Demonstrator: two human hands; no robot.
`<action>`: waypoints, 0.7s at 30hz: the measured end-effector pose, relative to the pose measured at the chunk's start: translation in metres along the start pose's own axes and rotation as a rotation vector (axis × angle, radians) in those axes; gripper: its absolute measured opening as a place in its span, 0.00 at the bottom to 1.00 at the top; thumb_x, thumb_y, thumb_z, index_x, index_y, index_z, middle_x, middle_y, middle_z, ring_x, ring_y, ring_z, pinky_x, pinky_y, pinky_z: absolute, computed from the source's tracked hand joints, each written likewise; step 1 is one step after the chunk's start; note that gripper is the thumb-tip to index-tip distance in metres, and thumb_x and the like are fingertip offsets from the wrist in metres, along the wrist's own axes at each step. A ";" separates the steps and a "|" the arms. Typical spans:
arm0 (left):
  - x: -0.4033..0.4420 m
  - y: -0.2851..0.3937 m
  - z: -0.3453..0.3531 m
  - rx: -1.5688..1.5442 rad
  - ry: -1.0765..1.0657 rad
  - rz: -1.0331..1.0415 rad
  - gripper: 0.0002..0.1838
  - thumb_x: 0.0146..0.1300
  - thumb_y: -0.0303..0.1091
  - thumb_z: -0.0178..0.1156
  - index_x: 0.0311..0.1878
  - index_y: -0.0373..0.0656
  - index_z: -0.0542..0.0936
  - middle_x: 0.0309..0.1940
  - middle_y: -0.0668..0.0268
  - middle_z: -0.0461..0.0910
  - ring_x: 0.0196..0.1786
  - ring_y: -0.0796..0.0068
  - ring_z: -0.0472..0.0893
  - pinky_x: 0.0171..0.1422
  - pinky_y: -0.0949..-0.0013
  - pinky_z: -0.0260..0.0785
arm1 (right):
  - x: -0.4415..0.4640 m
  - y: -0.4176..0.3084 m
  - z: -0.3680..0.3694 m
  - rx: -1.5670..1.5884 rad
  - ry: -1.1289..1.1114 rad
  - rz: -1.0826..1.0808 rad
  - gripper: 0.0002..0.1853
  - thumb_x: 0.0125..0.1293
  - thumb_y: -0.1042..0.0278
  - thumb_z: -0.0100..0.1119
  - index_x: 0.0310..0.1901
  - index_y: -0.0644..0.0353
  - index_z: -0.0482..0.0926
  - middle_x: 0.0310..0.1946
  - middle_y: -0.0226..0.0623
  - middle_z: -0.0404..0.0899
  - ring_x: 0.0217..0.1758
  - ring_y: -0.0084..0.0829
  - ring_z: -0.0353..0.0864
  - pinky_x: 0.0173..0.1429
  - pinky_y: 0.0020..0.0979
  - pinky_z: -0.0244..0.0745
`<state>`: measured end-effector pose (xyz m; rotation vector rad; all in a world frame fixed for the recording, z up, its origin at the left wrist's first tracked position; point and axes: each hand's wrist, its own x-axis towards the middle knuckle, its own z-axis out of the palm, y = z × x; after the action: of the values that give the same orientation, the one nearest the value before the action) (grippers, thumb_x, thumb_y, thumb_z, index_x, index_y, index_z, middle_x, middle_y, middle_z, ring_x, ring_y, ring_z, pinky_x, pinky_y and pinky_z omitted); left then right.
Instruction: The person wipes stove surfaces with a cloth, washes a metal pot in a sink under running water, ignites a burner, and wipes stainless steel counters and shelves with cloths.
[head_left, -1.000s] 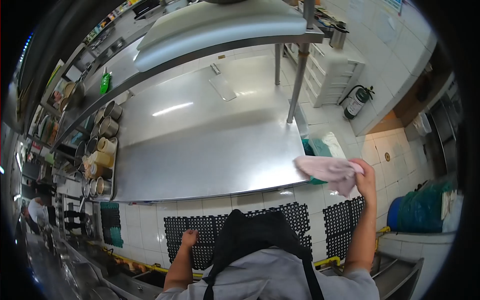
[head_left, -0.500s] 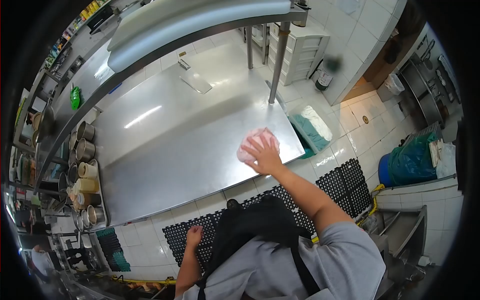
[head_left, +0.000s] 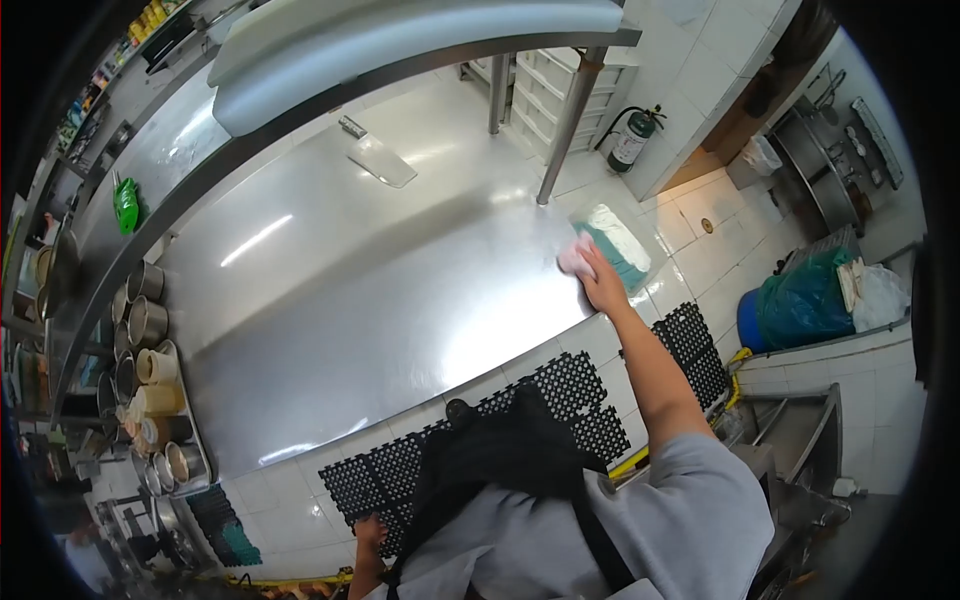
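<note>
Across the stainless-steel counter (head_left: 370, 290) from me lay a broad-bladed cleaver (head_left: 380, 162), while a bunched pink cloth (head_left: 574, 254) sat at its right end, gripped in my right hand (head_left: 603, 284); I could not tell whether my left hand (head_left: 370, 530), down near my apron (head_left: 480, 450), was open or closed.

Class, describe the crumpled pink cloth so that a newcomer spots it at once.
Find the broad, shiny steel table. At its right-hand end, the person's bare right hand is on a crumpled, pale pink cloth. Its pink sets it apart from the teal and white material just beyond the table's edge.
</note>
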<state>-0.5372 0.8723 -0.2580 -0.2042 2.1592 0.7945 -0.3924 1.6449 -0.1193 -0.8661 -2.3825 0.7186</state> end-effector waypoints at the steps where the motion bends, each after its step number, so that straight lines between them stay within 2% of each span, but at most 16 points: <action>1: 0.017 0.002 0.008 -0.060 -0.034 -0.052 0.12 0.67 0.38 0.57 0.37 0.36 0.80 0.21 0.64 0.79 0.20 0.70 0.80 0.21 0.68 0.70 | -0.024 0.009 -0.011 0.005 -0.015 0.060 0.25 0.62 0.69 0.60 0.63 0.50 0.75 0.66 0.52 0.69 0.68 0.51 0.69 0.71 0.39 0.64; 4: 0.058 0.020 0.030 -0.248 -0.125 -0.202 0.13 0.67 0.39 0.58 0.39 0.38 0.80 0.23 0.64 0.80 0.24 0.71 0.81 0.24 0.68 0.71 | -0.079 0.014 -0.056 0.124 -0.147 0.306 0.24 0.61 0.72 0.58 0.61 0.55 0.77 0.59 0.51 0.77 0.64 0.44 0.76 0.66 0.36 0.70; 5: 0.072 0.031 0.032 -0.319 -0.143 -0.243 0.13 0.67 0.40 0.58 0.39 0.38 0.80 0.23 0.65 0.80 0.25 0.71 0.81 0.24 0.68 0.72 | -0.086 0.010 -0.073 0.032 -0.188 0.353 0.24 0.60 0.73 0.58 0.60 0.56 0.77 0.58 0.51 0.78 0.62 0.42 0.78 0.64 0.35 0.71; 6: 0.077 0.063 0.037 -0.220 -0.142 -0.212 0.13 0.67 0.41 0.59 0.39 0.39 0.80 0.25 0.66 0.81 0.25 0.72 0.81 0.24 0.69 0.71 | -0.086 0.005 -0.083 -0.053 -0.226 0.392 0.24 0.60 0.74 0.57 0.60 0.57 0.77 0.56 0.50 0.79 0.61 0.40 0.79 0.62 0.35 0.73; 8: 0.085 0.108 0.048 -0.151 -0.109 -0.163 0.13 0.67 0.42 0.60 0.40 0.40 0.81 0.26 0.66 0.82 0.25 0.73 0.81 0.24 0.70 0.71 | -0.076 -0.018 -0.094 0.086 -0.109 0.525 0.22 0.59 0.76 0.56 0.57 0.59 0.79 0.57 0.49 0.79 0.60 0.41 0.79 0.61 0.34 0.74; 9: 0.093 0.126 0.051 -0.119 -0.160 -0.088 0.13 0.67 0.43 0.61 0.41 0.42 0.81 0.27 0.67 0.82 0.25 0.73 0.81 0.25 0.70 0.71 | -0.065 -0.031 -0.089 0.098 -0.100 0.491 0.22 0.59 0.76 0.56 0.57 0.59 0.79 0.57 0.49 0.79 0.60 0.41 0.79 0.61 0.34 0.74; 11: 0.105 0.152 0.054 -0.096 -0.197 0.006 0.14 0.66 0.44 0.62 0.42 0.43 0.81 0.29 0.67 0.83 0.25 0.74 0.81 0.25 0.70 0.71 | -0.047 -0.057 -0.079 0.394 0.065 0.335 0.22 0.56 0.79 0.56 0.54 0.59 0.80 0.61 0.49 0.76 0.61 0.42 0.78 0.61 0.33 0.74; 12: 0.109 0.165 0.053 -0.085 -0.233 0.059 0.15 0.66 0.46 0.62 0.42 0.43 0.81 0.29 0.67 0.83 0.25 0.75 0.80 0.25 0.70 0.71 | -0.039 -0.071 -0.070 0.404 0.073 0.312 0.22 0.56 0.79 0.56 0.54 0.59 0.80 0.61 0.49 0.76 0.61 0.42 0.78 0.61 0.33 0.74; 14: 0.117 0.186 0.047 -0.080 -0.249 0.124 0.17 0.66 0.48 0.62 0.43 0.42 0.81 0.29 0.68 0.82 0.25 0.76 0.80 0.25 0.70 0.71 | -0.025 -0.107 -0.049 0.229 0.145 0.022 0.24 0.54 0.82 0.55 0.54 0.58 0.80 0.64 0.49 0.73 0.62 0.44 0.77 0.61 0.33 0.75; 15: 0.120 0.193 0.045 -0.023 -0.287 0.132 0.18 0.66 0.48 0.62 0.44 0.41 0.81 0.29 0.68 0.82 0.26 0.77 0.79 0.25 0.70 0.70 | -0.021 -0.116 -0.042 0.141 0.038 -0.051 0.28 0.53 0.78 0.60 0.59 0.54 0.77 0.68 0.49 0.68 0.67 0.49 0.71 0.65 0.38 0.71; 16: 0.120 0.194 0.042 0.025 -0.316 0.128 0.19 0.66 0.49 0.61 0.44 0.40 0.81 0.30 0.68 0.82 0.26 0.78 0.78 0.25 0.71 0.70 | -0.019 -0.133 -0.040 0.160 0.024 -0.085 0.28 0.53 0.78 0.60 0.59 0.54 0.77 0.68 0.49 0.68 0.67 0.49 0.71 0.65 0.38 0.71; 18: 0.115 0.187 0.031 0.034 -0.271 0.161 0.22 0.67 0.51 0.60 0.46 0.39 0.81 0.31 0.67 0.82 0.27 0.79 0.77 0.25 0.72 0.69 | -0.022 -0.168 -0.033 -0.153 -0.210 -0.012 0.34 0.53 0.72 0.65 0.65 0.52 0.72 0.70 0.54 0.62 0.70 0.57 0.64 0.70 0.44 0.65; 20: 0.117 0.170 0.030 0.115 -0.297 0.213 0.22 0.67 0.52 0.59 0.47 0.39 0.81 0.33 0.66 0.82 0.27 0.77 0.78 0.25 0.69 0.70 | -0.026 -0.147 -0.021 -0.024 -0.184 -0.113 0.38 0.53 0.67 0.68 0.68 0.53 0.67 0.71 0.60 0.58 0.73 0.61 0.58 0.73 0.48 0.59; 21: 0.098 0.168 0.025 0.086 -0.249 0.125 0.23 0.67 0.52 0.57 0.45 0.37 0.81 0.32 0.63 0.82 0.27 0.73 0.80 0.29 0.66 0.72 | -0.028 -0.139 -0.017 -0.058 -0.164 -0.093 0.38 0.54 0.67 0.68 0.69 0.55 0.67 0.71 0.62 0.58 0.72 0.61 0.58 0.73 0.48 0.59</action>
<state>-0.6523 1.0309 -0.2633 0.0716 1.9788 0.7525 -0.4223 1.5391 -0.0275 -0.7399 -2.5818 0.7111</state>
